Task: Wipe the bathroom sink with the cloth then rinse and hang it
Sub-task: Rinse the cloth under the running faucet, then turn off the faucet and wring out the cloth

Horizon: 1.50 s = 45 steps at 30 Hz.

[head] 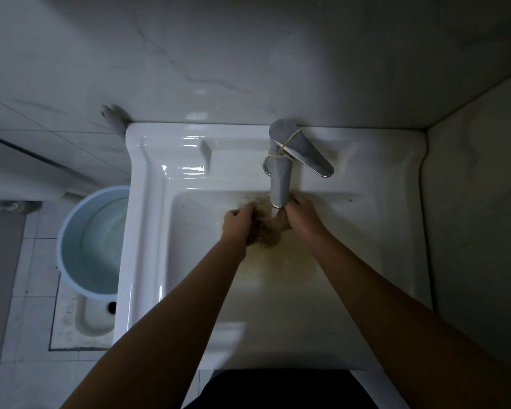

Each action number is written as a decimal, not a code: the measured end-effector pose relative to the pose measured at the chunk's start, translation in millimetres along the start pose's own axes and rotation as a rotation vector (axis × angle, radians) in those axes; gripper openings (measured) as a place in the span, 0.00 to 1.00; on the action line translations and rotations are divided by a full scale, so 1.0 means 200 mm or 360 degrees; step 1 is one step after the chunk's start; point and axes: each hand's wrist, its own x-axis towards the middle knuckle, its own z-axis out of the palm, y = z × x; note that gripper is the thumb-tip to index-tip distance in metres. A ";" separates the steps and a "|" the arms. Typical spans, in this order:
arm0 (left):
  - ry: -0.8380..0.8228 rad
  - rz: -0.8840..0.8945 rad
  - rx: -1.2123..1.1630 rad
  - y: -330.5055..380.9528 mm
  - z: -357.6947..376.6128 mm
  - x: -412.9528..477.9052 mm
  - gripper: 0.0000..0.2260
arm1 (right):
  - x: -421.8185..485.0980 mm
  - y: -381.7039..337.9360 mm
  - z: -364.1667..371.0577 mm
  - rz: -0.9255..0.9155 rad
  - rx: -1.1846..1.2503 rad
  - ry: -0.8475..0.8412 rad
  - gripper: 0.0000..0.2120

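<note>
Under the faucet (279,172) spout, the left hand (238,224) and right hand (303,215) are gripping the cloth (266,228) – bunched between them – directly beneath the stream, over the sink (148,231)

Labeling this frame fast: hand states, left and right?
Left hand: gripping the brown cloth under the faucet.
Right hand: gripping the same cloth.

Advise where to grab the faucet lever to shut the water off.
Pinch the faucet lever at its wide free end, coming from above right: it juts right of the spout, clear there, while a rubber band crowds its base.
</note>
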 end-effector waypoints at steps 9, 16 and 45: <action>-0.0467 -0.0304 -0.0559 -0.01 0.02 -0.08 0.09 | -0.07 0.07 -0.06 -0.0222 -0.0257 -0.0403 0.11; -0.0442 -0.0101 -0.0463 -0.02 -0.02 -0.11 0.11 | -0.09 0.01 -0.20 -0.0449 -0.0097 0.0016 0.12; -0.0453 0.0390 -0.0648 -0.27 -0.43 -0.65 0.09 | -0.31 -0.07 -0.35 -0.0508 0.0376 0.0079 0.18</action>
